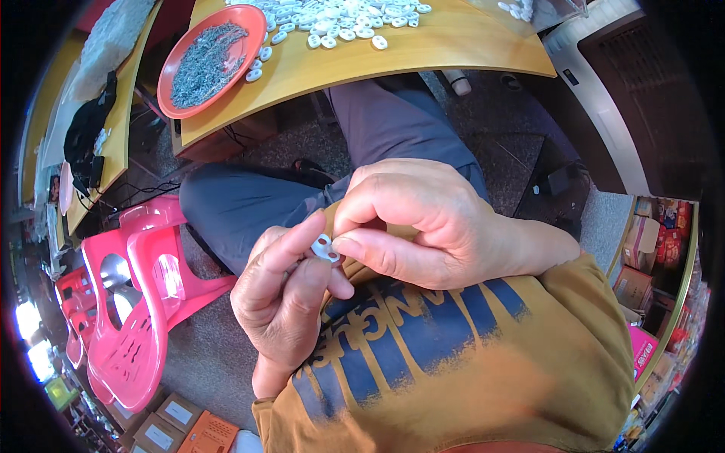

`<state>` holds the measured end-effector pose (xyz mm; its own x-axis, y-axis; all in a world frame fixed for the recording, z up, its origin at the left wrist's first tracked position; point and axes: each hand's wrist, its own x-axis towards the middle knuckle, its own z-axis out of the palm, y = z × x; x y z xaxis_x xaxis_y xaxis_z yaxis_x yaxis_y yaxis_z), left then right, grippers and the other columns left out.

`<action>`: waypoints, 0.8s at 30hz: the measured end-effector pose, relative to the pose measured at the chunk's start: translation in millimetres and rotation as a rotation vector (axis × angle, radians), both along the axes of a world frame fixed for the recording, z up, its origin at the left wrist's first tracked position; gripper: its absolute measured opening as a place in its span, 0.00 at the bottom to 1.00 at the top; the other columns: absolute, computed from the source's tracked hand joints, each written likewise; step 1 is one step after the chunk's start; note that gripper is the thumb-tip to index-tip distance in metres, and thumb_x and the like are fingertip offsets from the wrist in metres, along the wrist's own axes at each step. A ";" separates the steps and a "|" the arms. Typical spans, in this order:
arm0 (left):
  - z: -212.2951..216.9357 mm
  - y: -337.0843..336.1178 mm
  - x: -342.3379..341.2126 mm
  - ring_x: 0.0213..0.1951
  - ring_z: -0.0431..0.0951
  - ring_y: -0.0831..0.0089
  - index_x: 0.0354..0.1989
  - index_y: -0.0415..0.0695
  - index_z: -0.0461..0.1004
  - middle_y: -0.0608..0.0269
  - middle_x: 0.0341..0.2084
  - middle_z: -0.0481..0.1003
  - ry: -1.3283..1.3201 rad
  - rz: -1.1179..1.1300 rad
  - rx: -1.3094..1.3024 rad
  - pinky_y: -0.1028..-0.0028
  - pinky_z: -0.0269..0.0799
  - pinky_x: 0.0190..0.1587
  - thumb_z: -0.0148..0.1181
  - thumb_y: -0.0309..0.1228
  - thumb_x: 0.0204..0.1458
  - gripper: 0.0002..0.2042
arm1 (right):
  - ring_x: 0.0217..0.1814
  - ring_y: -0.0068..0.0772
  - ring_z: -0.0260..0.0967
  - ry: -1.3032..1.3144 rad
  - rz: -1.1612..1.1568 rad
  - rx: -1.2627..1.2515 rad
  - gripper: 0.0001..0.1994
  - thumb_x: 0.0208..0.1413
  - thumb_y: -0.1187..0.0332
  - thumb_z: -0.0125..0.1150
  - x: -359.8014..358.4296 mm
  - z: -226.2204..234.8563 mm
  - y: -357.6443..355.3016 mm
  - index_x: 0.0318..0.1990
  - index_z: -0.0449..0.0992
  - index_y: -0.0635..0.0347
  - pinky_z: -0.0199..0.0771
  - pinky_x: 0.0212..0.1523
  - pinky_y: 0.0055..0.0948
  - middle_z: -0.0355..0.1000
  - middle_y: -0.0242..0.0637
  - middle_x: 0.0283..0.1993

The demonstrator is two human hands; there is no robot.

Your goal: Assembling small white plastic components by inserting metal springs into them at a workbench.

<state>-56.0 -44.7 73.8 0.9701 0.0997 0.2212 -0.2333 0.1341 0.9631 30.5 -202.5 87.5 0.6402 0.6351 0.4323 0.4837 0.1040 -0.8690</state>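
Note:
In front of my chest, my left hand point(281, 291) holds a small white oval plastic piece with two holes point(325, 248) between its fingers. My right hand point(427, 223) is closed in a pinch right beside it, the thumb tip at the piece's edge. Whatever sits between the right thumb and index finger is too small or hidden to make out. Many similar white two-holed pieces point(328, 19) lie heaped on the wooden table point(476, 45) ahead. At the table's left edge, a red-orange plate point(168, 89) holds a pile of tiny silvery metal parts point(205, 69).
Pink plastic chairs point(147, 302) stand at the left, with cardboard boxes point(170, 419) below them. A second wooden surface with a black item point(89, 136) is at far left. To the right are a large dark-and-white appliance point(604, 98) and shelves of packages point(661, 249).

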 end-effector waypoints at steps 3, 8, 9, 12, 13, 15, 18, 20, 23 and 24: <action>-1.3 4.2 5.8 0.21 0.70 0.80 0.47 0.32 0.69 0.59 0.26 0.70 -0.002 0.030 -0.006 0.84 0.65 0.29 0.48 0.13 0.46 0.17 | 0.26 0.42 0.66 0.018 0.005 -0.004 0.04 0.49 0.74 0.56 5.9 -2.2 7.4 0.27 0.69 0.63 0.64 0.26 0.33 0.66 0.39 0.23; -13.3 11.7 17.7 0.21 0.69 0.83 0.46 0.31 0.70 0.61 0.27 0.69 -0.052 0.083 0.017 0.86 0.63 0.25 0.47 0.10 0.46 0.17 | 0.26 0.44 0.66 0.054 0.035 -0.039 0.04 0.48 0.74 0.55 21.2 -11.8 20.7 0.28 0.69 0.63 0.65 0.26 0.34 0.66 0.40 0.23; -15.8 13.4 21.8 0.21 0.69 0.83 0.46 0.31 0.70 0.61 0.27 0.69 -0.034 0.092 0.003 0.86 0.63 0.25 0.47 0.10 0.46 0.17 | 0.26 0.44 0.66 0.071 0.045 -0.053 0.04 0.48 0.74 0.55 24.8 -14.2 24.0 0.28 0.69 0.63 0.65 0.26 0.34 0.66 0.40 0.23; -19.0 19.5 34.2 0.21 0.69 0.82 0.45 0.33 0.71 0.60 0.28 0.69 -0.059 0.140 0.108 0.86 0.64 0.24 0.48 0.09 0.45 0.17 | 0.26 0.44 0.66 0.118 0.065 -0.076 0.04 0.48 0.73 0.56 39.3 -19.8 32.8 0.27 0.69 0.63 0.65 0.26 0.34 0.66 0.40 0.23; -18.0 21.6 36.8 0.21 0.69 0.82 0.45 0.33 0.71 0.60 0.28 0.69 -0.046 0.148 0.102 0.86 0.64 0.24 0.48 0.09 0.45 0.17 | 0.25 0.38 0.66 0.090 0.082 -0.085 0.03 0.50 0.74 0.55 45.0 -21.0 34.9 0.29 0.70 0.64 0.64 0.25 0.30 0.67 0.39 0.24; -16.7 26.9 42.1 0.21 0.69 0.82 0.45 0.33 0.71 0.61 0.27 0.69 0.118 0.169 0.019 0.86 0.64 0.24 0.48 0.10 0.46 0.17 | 0.24 0.33 0.66 0.067 0.107 -0.093 0.03 0.51 0.74 0.55 55.5 -23.2 39.9 0.30 0.71 0.65 0.63 0.25 0.26 0.68 0.37 0.25; -21.4 33.9 55.3 0.20 0.69 0.82 0.45 0.33 0.71 0.62 0.27 0.68 0.213 0.152 -0.157 0.86 0.64 0.24 0.47 0.11 0.46 0.16 | 0.26 0.36 0.66 0.058 0.127 -0.098 0.03 0.50 0.75 0.55 69.6 -27.6 47.4 0.31 0.71 0.66 0.64 0.26 0.27 0.69 0.39 0.26; -25.7 38.5 63.9 0.20 0.69 0.82 0.44 0.33 0.71 0.62 0.26 0.68 0.221 0.140 -0.184 0.86 0.64 0.24 0.47 0.11 0.46 0.16 | 0.27 0.39 0.65 0.070 0.104 -0.104 0.03 0.49 0.74 0.55 76.4 -29.9 52.3 0.30 0.70 0.64 0.63 0.27 0.31 0.67 0.39 0.25; -21.6 41.2 75.4 0.21 0.69 0.83 0.44 0.33 0.71 0.63 0.26 0.68 0.264 0.125 -0.200 0.87 0.63 0.24 0.47 0.11 0.47 0.15 | 0.27 0.43 0.63 0.057 0.070 -0.085 0.03 0.48 0.73 0.56 86.7 -30.6 53.6 0.29 0.69 0.62 0.62 0.26 0.35 0.65 0.39 0.24; -21.7 42.8 79.9 0.20 0.69 0.83 0.44 0.33 0.71 0.63 0.26 0.68 0.291 0.103 -0.208 0.87 0.63 0.23 0.48 0.12 0.47 0.15 | 0.26 0.43 0.63 0.041 0.065 -0.103 0.04 0.47 0.73 0.56 90.5 -30.6 53.4 0.30 0.69 0.62 0.62 0.26 0.35 0.64 0.39 0.24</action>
